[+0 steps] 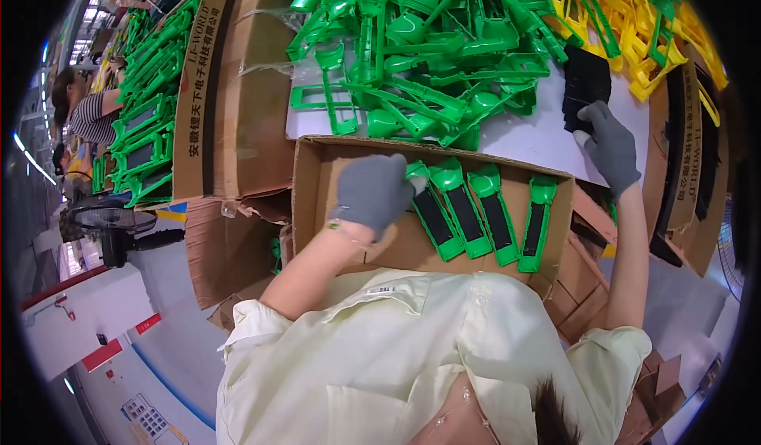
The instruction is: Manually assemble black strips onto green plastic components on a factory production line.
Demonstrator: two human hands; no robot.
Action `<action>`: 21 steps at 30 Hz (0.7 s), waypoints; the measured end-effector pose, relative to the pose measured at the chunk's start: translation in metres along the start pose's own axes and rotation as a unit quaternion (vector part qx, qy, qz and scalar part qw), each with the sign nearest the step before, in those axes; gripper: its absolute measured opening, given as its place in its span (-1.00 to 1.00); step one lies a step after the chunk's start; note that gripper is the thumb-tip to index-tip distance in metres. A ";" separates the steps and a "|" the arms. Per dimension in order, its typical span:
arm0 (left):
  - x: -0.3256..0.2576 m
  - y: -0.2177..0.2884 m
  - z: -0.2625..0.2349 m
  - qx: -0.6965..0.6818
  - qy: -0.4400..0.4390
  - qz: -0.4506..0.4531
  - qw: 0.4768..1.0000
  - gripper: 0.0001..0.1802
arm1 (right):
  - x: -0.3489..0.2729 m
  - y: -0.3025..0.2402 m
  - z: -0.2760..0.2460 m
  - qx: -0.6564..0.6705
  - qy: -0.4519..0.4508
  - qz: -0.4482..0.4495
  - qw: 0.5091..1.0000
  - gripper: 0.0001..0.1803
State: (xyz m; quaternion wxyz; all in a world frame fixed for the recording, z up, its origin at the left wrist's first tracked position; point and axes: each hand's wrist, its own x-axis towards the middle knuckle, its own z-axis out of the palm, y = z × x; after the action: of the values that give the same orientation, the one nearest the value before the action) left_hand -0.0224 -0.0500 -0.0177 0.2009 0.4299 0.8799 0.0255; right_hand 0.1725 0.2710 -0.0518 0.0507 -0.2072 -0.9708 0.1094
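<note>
My left hand (pixel 371 193), in a grey glove, is closed over the shallow cardboard box (pixel 317 231), its fingertips at the upper end of the leftmost green plastic frame (pixel 436 221). Several such frames lie side by side in that box, each with a black strip (pixel 497 219) in its opening. To the right, my gloved right hand (pixel 610 145) pinches the lower edge of a stack of black strips (pixel 587 82) on the white table top. Whether it grips one strip or more cannot be made out.
A tangled heap of green frames (pixel 420 48) covers the table beyond the box, with yellow frames (pixel 634 32) at the far right. Tall cartons flank me, the left one (pixel 194 104) beside rows of green frames. A fan (pixel 111 223) and a person in stripes (pixel 95 116) are farther left.
</note>
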 end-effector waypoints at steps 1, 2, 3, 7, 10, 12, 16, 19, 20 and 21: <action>0.002 -0.005 -0.018 0.011 0.072 -0.018 0.997 -0.69 | -0.002 0.002 0.000 0.001 0.000 0.003 1.000 -0.65; 0.008 -0.014 -0.032 0.021 0.144 -0.035 0.989 -0.71 | -0.003 0.005 0.000 0.014 -0.007 0.024 1.000 -0.65; 0.021 -0.034 -0.045 -0.034 0.268 -0.025 0.962 -0.76 | -0.004 0.006 0.001 0.028 -0.014 0.045 0.998 -0.65; 0.090 -0.127 -0.086 -0.019 0.271 -0.139 0.952 -0.67 | 0.002 -0.011 -0.007 0.048 0.052 -0.014 0.997 -0.72; 0.131 -0.140 -0.103 0.073 0.273 -0.118 0.952 -0.51 | -0.002 -0.023 -0.019 0.063 0.057 0.017 0.996 -0.79; 0.156 -0.141 -0.106 0.147 0.257 -0.083 0.952 -0.41 | -0.007 -0.030 -0.022 0.148 0.120 0.038 0.981 -0.86; 0.187 -0.123 -0.117 0.142 0.232 0.093 0.958 -0.13 | -0.027 -0.044 -0.036 0.222 0.120 0.140 0.958 -0.87; 0.203 -0.113 -0.118 0.166 0.170 0.107 0.965 0.05 | -0.037 -0.055 -0.046 0.222 0.146 0.190 0.945 -0.82; 0.202 -0.107 -0.124 0.181 0.177 0.122 0.960 0.02 | -0.043 -0.051 -0.044 0.259 0.158 0.195 0.933 -0.80; 0.199 -0.103 -0.133 0.195 0.185 0.137 0.953 0.00 | -0.046 -0.049 -0.040 0.304 0.182 0.188 0.916 -0.81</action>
State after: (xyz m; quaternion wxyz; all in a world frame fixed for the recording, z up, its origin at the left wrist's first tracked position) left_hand -0.2586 0.0551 0.0156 -0.0585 0.5647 0.8222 -0.0408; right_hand 0.2011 0.2157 -0.0041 0.2652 -0.3766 -0.8081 0.3673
